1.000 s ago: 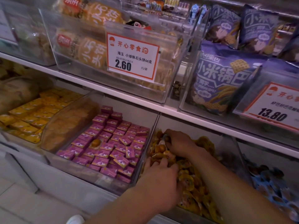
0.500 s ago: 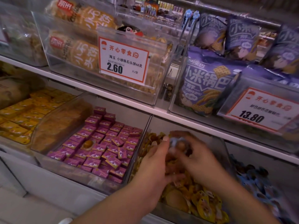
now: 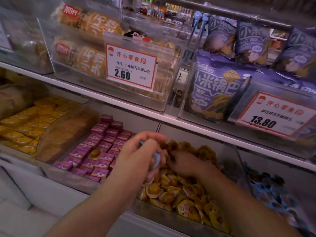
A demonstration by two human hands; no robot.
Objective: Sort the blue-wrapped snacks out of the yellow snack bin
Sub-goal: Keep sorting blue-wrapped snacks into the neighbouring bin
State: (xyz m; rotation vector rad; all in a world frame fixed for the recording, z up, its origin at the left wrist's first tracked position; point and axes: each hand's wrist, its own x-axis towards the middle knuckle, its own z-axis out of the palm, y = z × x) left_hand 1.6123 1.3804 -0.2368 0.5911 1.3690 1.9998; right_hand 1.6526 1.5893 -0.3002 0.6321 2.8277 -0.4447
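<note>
Best move while digging is keeping the collected ones clamped so none are dropping back into the yellow snack bin (image 3: 171, 218). The left hand (image 3: 136, 156) is curling around a blue-wrapped snack (image 3: 156, 159), which is peeking out just under its fingertips above the pile. The right hand (image 3: 186, 162) is lying knuckles-up in the yellow snacks (image 3: 188, 192), fingers buried, so I can't tell if it's pinching anything.

White shelves (image 3: 119, 101) — clear bins; dim light
</note>
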